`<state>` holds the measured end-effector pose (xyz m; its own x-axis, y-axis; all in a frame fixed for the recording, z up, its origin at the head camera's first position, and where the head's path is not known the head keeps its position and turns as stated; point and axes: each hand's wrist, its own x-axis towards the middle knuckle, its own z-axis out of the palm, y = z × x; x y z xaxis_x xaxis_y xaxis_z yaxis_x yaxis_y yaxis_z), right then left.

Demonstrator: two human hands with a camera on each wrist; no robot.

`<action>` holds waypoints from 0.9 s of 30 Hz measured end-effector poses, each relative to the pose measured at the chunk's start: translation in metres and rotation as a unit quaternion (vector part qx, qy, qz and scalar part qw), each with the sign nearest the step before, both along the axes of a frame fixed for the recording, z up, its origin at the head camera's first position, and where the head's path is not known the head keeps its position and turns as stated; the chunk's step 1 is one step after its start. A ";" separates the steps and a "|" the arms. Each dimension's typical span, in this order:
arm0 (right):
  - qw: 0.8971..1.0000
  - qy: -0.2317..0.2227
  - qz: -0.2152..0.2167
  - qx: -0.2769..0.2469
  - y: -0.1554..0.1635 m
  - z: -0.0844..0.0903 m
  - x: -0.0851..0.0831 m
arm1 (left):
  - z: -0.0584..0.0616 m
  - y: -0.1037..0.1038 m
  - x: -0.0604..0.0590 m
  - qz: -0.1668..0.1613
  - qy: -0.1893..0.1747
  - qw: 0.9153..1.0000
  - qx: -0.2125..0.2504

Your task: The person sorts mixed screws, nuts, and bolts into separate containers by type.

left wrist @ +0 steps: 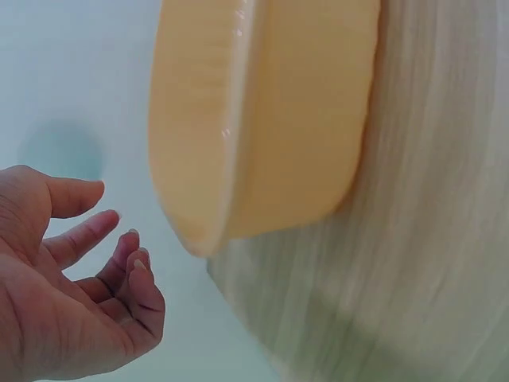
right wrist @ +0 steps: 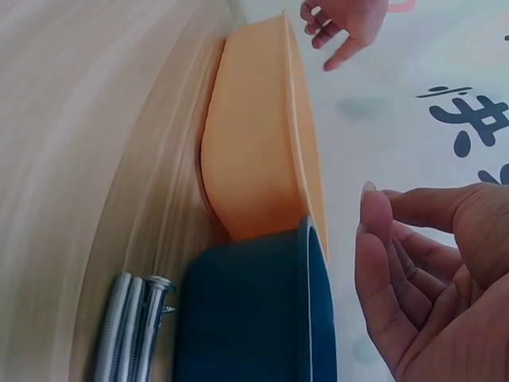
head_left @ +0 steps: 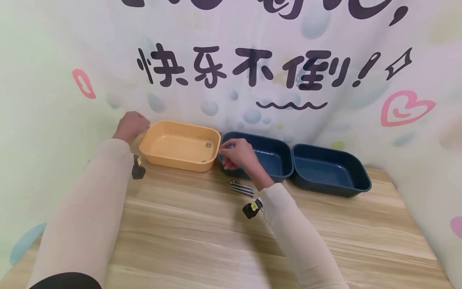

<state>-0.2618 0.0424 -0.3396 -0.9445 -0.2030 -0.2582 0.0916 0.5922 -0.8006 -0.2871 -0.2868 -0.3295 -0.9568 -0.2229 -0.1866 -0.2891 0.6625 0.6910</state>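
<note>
1. Hands first: the left hand (head_left: pixel 130 125) hovers just beside the far left corner of a shallow rectangular yellow plastic tray (head_left: pixel 164 154). In the left wrist view its fingers (left wrist: pixel 119 259) are loosely curled and spread, holding nothing and not touching the tray.
2. The right hand (head_left: pixel 236 154) hangs over the seam where the yellow tray meets a shallow rectangular dark blue plastic tray (head_left: pixel 279 168). Its fingers (right wrist: pixel 374 239) are relaxed and slightly bent, thumb apart from the rest, gripping nothing.
3. Inside the yellow tray, near its right wall, lies a small round silver metal piece (head_left: pixel 208 145).
4. A second dark blue plastic tray (head_left: pixel 330 188) sits touching the first on its right; all three stand in a row at the back of a pale wood-grain bench (head_left: pixel 202 241).
5. A short bundle of silver metal bolts (head_left: pixel 242 188) lies on the bench just in front of the first blue tray, below the right wrist.
6. The backdrop (head_left: pixel 325 116) behind carries bold black Chinese writing reading 快乐不倒!, with a wavy line beneath and pink heart shapes around it.
</note>
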 end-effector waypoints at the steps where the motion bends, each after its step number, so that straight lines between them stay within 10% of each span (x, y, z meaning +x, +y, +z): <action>1: 1.000 -0.001 0.000 0.000 0.001 0.000 0.001 | 0.001 0.002 -0.001 0.002 0.008 1.000 0.004; 18: 1.000 0.011 -0.002 -0.009 0.018 -0.003 0.026 | 0.013 0.065 -0.021 -0.011 0.074 0.997 0.028; 27: 1.000 0.002 -0.015 -0.007 0.025 -0.012 0.037 | 0.004 0.099 -0.023 -0.014 0.042 0.997 0.056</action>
